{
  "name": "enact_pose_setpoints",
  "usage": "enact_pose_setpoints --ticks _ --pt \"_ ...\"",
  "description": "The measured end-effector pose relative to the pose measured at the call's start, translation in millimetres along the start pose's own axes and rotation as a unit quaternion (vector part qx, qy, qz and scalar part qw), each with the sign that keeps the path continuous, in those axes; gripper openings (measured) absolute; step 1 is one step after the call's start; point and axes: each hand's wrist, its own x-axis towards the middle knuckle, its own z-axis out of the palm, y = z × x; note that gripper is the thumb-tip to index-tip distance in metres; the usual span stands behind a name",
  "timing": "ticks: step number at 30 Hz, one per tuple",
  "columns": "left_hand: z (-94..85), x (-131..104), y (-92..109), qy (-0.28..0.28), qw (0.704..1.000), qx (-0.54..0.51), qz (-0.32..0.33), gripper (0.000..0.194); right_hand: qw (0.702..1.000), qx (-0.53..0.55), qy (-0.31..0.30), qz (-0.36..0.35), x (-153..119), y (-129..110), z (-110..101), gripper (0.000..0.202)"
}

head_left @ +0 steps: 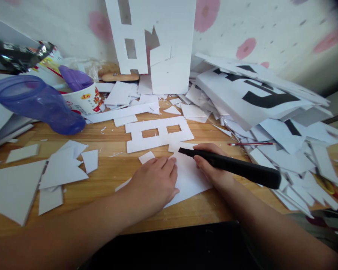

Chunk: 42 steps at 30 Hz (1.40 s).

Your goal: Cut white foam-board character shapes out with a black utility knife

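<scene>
My right hand (214,165) is closed around a black utility knife (236,165), its thick handle sloping down to the right. The narrow tip points left over a white foam board sheet (191,176). Whether a blade touches the sheet, I cannot tell. My left hand (154,183) lies flat on the same sheet, fingers stretched toward the knife tip, and covers part of it. Just beyond both hands is a white board strip (133,138) with two rectangular cut-outs. A small white scrap (147,157) lies by my left fingers.
A tall white panel (171,67) with window-like openings leans on the wall. Piled boards and offcuts (259,97) crowd the right, near a red pencil (250,144) and scissors (326,185). At left are a purple bottle (45,103), a paper tub (84,101) and cut pieces (62,168).
</scene>
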Motion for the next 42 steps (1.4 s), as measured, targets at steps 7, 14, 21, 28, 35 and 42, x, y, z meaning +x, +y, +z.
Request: enact_pose_setpoints --ticks 7,14,21,28,35,42 --pt "8.7 -4 -4 0.064 0.998 -0.017 0.003 0.054 0.999 -0.033 -0.013 0.041 1 -10 -1 0.02" --pt "6.4 -2 -5 0.075 0.997 -0.017 0.008 0.052 0.997 -0.051 -0.023 0.055 2 -13 -3 0.02" --pt "5.7 -1 -5 0.061 0.998 -0.011 0.009 0.048 0.998 -0.055 0.006 -0.005 4 -19 1 0.016" --pt "5.6 0 -3 0.055 0.998 -0.003 0.015 0.05 0.989 -0.079 -0.038 -0.116 2 -17 2 0.02" --pt "8.0 0 5 0.029 0.999 0.021 0.011 0.098 0.982 -0.098 -0.048 -0.154 5 -15 0 0.02" --pt "9.6 0 12 0.035 0.999 0.039 -0.006 0.086 0.977 -0.106 -0.057 -0.175 3 -18 -3 0.02"
